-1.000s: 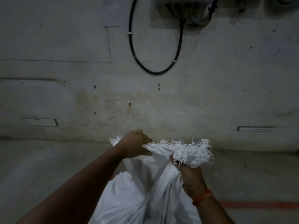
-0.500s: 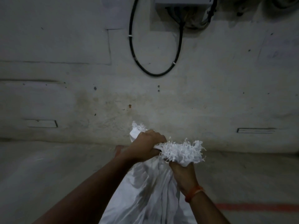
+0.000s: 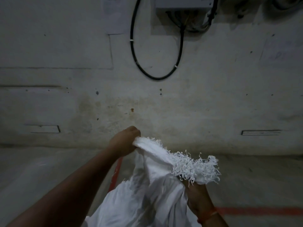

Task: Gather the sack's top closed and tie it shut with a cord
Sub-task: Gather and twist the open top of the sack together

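right hand point(image 3: 199, 199): nearest to us, at five o'clock in the view, fist closed around the gathered neck of the sack point(image 3: 147, 199) from below, an orange band on the wrist, knuckles mostly hidden under the frayed top edge point(image 3: 195, 167).
sack: white woven sack, rising from the bottom of the view at six o'clock, its body standing between the two forearms, its mouth held up between the hands.
frayed top edge: bunched at four o'clock above the right hand, loose threads sticking out every way.
left hand point(image 3: 124, 141): further out at eleven o'clock from the right hand, arm stretched long, fingers clamped shut on the far corner of the mouth, pulling it taut and away.
cord: none in sight, cannot tell where it waits.
risk, grip: the span between the hands is not yet bunched; if the left hand lets go to fetch a cord, that flap likely falls open.
risk, fray: a tie set too high would likely catch only threads and slide off.
risk, hands: both are full, so the tie needs one fist to hold the whole neck alone.
floor point(image 3: 255, 181): grey, a red line at three o'clock.
wall point(image 3: 196, 99): beyond, a black cable loop point(image 3: 155, 77) at twelve o'clock.
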### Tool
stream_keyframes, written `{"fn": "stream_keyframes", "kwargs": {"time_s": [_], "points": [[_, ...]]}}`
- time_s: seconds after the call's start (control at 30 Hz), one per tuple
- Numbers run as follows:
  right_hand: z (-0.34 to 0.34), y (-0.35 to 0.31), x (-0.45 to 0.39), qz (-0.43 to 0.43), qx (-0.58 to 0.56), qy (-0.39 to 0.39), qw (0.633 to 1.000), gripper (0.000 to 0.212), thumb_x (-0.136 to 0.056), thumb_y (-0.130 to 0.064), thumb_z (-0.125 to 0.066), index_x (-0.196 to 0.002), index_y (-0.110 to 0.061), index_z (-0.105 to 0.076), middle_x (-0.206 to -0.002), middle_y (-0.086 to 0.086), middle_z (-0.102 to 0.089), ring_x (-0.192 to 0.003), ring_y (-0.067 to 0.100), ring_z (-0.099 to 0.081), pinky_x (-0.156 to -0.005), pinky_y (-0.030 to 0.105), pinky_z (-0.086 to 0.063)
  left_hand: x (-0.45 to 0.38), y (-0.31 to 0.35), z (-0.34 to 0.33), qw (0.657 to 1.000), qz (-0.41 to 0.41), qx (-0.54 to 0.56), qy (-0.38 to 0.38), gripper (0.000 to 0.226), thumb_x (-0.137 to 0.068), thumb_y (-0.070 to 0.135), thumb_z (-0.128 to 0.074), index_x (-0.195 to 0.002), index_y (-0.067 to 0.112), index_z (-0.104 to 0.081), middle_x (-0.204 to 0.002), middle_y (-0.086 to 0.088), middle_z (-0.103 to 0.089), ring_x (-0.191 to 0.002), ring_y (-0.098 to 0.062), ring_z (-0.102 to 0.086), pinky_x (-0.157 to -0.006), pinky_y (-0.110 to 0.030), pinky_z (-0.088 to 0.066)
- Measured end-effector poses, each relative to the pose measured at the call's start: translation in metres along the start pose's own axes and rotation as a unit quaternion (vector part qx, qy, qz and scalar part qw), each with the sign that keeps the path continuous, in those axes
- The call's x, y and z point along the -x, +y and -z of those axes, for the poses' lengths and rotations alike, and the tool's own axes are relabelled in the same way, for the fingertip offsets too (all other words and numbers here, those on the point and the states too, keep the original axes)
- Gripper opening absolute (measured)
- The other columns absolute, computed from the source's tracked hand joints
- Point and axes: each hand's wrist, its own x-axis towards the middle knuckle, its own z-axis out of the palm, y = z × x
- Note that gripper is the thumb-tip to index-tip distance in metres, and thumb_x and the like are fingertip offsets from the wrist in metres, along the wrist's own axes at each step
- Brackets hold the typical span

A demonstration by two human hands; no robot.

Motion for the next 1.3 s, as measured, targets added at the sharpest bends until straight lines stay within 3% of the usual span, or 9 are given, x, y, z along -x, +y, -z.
{"fn": "stream_keyframes", "kwargs": {"time_s": [0.1, 0.17, 0.33, 0.6, 0.77, 0.87, 1.07, 1.17, 1.3], "points": [[-0.005, 0.009, -0.009, 0.010, -0.065, 0.049, 0.997, 0.024, -0.086, -0.005, -0.075, -0.109, 0.001, -0.073, -0.112, 0.021, -0.074, -0.100, 0.012, -0.075, -0.086, 0.021, -0.059, -0.006, 0.013, 0.009, 0.992, 0.003, 0.118, 0.039, 0.016, -0.090, 0.028, -0.069, -0.096, 0.015, -0.062, -0.093, -0.003, -0.070, -0.079, -0.020, -0.066, -0.063, -0.024, -0.045], [-0.015, 0.007, -0.016, -0.009, -0.095, 0.050, 0.994, 0.025, -0.074, -0.016, -0.086, -0.096, -0.010, -0.078, -0.113, 0.031, -0.073, -0.112, 0.038, -0.069, -0.097, 0.045, -0.058, -0.007, 0.028, 0.010, 0.982, -0.009, 0.182, 0.047, 0.022, -0.092, 0.031, -0.070, -0.101, 0.014, -0.059, -0.088, 0.002, -0.068, -0.072, -0.012, -0.063, -0.056, -0.011, -0.042], [-0.038, -0.004, -0.032, 0.035, -0.101, 0.022, 0.994, 0.066, -0.061, -0.028, -0.089, -0.123, -0.017, -0.067, -0.129, 0.001, -0.070, -0.122, 0.016, -0.065, -0.110, 0.042, -0.048, -0.011, 0.060, -0.008, 0.960, -0.044, 0.275, 0.031, 0.022, -0.092, 0.029, -0.070, -0.107, 0.019, -0.057, -0.102, 0.001, -0.073, -0.088, -0.012, -0.068, -0.070, -0.019, -0.048], [-0.049, 0.000, -0.060, 0.061, -0.048, 0.027, 0.997, 0.051, -0.076, -0.008, -0.084, -0.123, -0.016, -0.067, -0.119, -0.007, -0.074, -0.111, 0.006, -0.070, -0.101, 0.028, -0.055, 0.001, 0.065, -0.024, 0.902, -0.011, 0.430, 0.042, 0.013, -0.089, 0.015, -0.071, -0.097, 0.022, -0.062, -0.094, 0.003, -0.071, -0.085, -0.007, -0.065, -0.079, -0.030, -0.052], [-0.056, 0.009, -0.067, 0.051, -0.110, 0.085, 0.989, 0.048, -0.078, -0.012, -0.082, -0.124, -0.006, -0.069, -0.124, 0.011, -0.073, -0.119, 0.030, -0.068, -0.108, 0.053, -0.049, 0.042, 0.047, -0.046, 0.781, 0.124, 0.609, 0.069, 0.064, -0.084, 0.050, -0.072, -0.140, 0.041, -0.042, -0.145, 0.011, -0.048, -0.133, -0.007, -0.050, -0.107, -0.034, -0.048], [-0.058, 0.008, -0.069, 0.018, -0.166, 0.084, 0.982, 0.035, -0.081, -0.004, -0.079, -0.116, -0.003, -0.073, -0.118, 0.014, -0.076, -0.114, 0.031, -0.070, -0.107, 0.055, -0.050, 0.083, 0.043, -0.061, 0.831, 0.102, 0.547, -0.014, 0.099, -0.060, 0.060, -0.088, -0.144, 0.044, -0.037, -0.146, 0.031, -0.043, -0.134, 0.012, -0.043, -0.103, -0.009, -0.040], [-0.078, 0.009, -0.072, -0.010, -0.149, 0.041, 0.988, 0.047, -0.070, -0.026, -0.085, -0.112, -0.007, -0.076, -0.119, 0.014, -0.076, -0.114, 0.031, -0.070, -0.109, 0.054, -0.048, 0.073, 0.083, -0.089, 0.847, 0.047, 0.530, 0.010, 0.066, -0.066, 0.001, -0.090, -0.125, 0.013, -0.064, -0.120, -0.002, -0.073, -0.116, -0.014, -0.068, -0.099, -0.032, -0.055], [-0.066, 0.010, -0.070, -0.014, -0.115, -0.018, 0.993, 0.022, -0.086, -0.005, -0.074, -0.107, -0.008, -0.076, -0.118, 0.015, -0.076, -0.105, 0.024, -0.074, -0.095, 0.040, -0.059, 0.071, 0.085, -0.108, 0.815, 0.136, 0.557, 0.088, 0.054, -0.069, 0.019, -0.087, -0.120, 0.020, -0.068, -0.118, -0.001, -0.074, -0.115, -0.015, -0.069, -0.100, -0.046, -0.056], [-0.039, 0.032, -0.047, 0.028, -0.069, -0.084, 0.994, 0.042, -0.083, -0.008, -0.078, -0.122, -0.013, -0.064, -0.123, 0.011, -0.073, -0.118, 0.025, -0.069, -0.097, 0.037, -0.057, 0.068, 0.085, -0.121, 0.781, 0.200, 0.578, 0.128, 0.042, -0.084, 0.028, -0.080, -0.123, 0.031, -0.066, -0.124, 0.005, -0.071, -0.120, -0.009, -0.065, -0.103, -0.044, -0.054]]}}
